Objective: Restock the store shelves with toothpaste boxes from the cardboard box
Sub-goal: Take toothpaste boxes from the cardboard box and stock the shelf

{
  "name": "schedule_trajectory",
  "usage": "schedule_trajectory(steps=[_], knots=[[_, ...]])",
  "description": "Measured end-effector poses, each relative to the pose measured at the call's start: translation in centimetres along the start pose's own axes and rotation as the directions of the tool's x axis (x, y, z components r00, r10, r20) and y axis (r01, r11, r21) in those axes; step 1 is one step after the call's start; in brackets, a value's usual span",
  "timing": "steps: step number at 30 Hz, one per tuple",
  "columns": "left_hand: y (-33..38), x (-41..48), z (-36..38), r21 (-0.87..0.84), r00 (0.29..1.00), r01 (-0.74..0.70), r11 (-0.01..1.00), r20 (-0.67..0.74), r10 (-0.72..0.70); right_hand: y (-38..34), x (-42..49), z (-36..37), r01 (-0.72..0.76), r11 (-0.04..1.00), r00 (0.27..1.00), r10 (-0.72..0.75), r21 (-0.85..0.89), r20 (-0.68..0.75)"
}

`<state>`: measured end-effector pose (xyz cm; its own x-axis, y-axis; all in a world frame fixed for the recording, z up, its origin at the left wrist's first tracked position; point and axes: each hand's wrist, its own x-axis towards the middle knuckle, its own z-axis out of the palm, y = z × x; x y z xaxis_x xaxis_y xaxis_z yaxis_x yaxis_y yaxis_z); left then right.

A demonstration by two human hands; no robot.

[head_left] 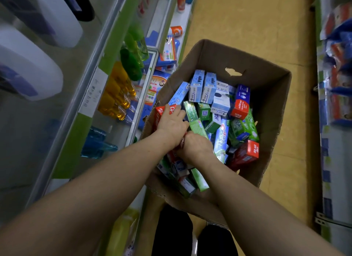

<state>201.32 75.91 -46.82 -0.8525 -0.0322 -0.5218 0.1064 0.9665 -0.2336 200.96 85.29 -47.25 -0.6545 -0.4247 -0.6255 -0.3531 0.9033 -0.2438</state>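
Since both hands are down among the cartons, we judge the step in hand to be gathering a load for the shelf. The open brown cardboard box (266,88) stands on the yellow floor (247,27), its left wall just beside the green-edged store shelves (112,50). The mixed blue, green, red and white toothpaste boxes (221,101) lie jumbled inside it, heaped toward the near and left walls.

Our left hand (172,124) lies on a red rectangular toothpaste carton (159,112) against the box's left wall, fingers stretched over its top rather than wrapped round it. Our right hand (196,149) sits just beside it, knuckles up and fingers curled down into the heap. Those fingers are hidden, so we cannot tell what they hold, though a long light-green toothpaste carton (198,127) runs out from under the hand toward the far wall.

To do this well, we should:
- pick cartons of one kind and line them up lengthwise before lifting;
- grip across the long sides, not the ends, so the thin card does not buckle;
- lift straight up, because neighbours lean on each carton and a sideways pull would drag them over the ragged left rim.

The shelf's clear amber bottles (118,95) stand close to that rim, so we should swing the load wide of them.
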Motion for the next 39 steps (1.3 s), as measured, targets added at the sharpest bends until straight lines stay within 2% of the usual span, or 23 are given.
schedule_trajectory(steps=[7,13,18,20,27,33,39], knots=[[-0.7,0.1,-2.6,-0.046,0.998,0.034,0.998,-0.051,-0.037,1.0,-1.2,-4.0,-0.057,0.993,0.998,0.054,-0.101,-0.035],[-2.1,0.0,-8.4,-0.062,0.986,0.043,0.997,-0.158,-0.052,2.0,-3.4,-10.2,-0.066,0.980,0.981,0.029,-0.186,-0.193],[-2.5,-1.1,-16.2,-0.015,0.957,-0.005,1.000,-0.291,0.000,3.6,-6.9,-16.6,-0.121,0.968,0.930,0.033,-0.222,-0.365],[-2.1,-1.7,-19.8,0.030,0.925,-0.028,0.999,-0.378,0.037,4.8,-8.8,-19.1,-0.150,0.966,0.900,0.044,-0.212,-0.435],[1.7,-4.3,-31.3,0.153,0.843,-0.082,0.985,-0.516,0.151,9.7,-16.8,-26.6,-0.251,0.948,0.785,0.080,-0.196,-0.614],[9.5,-8.7,-40.4,0.252,0.714,-0.178,0.951,-0.631,0.302,16.3,-26.4,-30.3,-0.417,0.904,0.658,0.228,-0.095,-0.718],[19.4,-13.8,-46.6,0.345,0.573,-0.251,0.904,-0.700,0.426,23.1,-37.4,-30.7,-0.540,0.842,0.531,0.351,0.011,-0.771]])
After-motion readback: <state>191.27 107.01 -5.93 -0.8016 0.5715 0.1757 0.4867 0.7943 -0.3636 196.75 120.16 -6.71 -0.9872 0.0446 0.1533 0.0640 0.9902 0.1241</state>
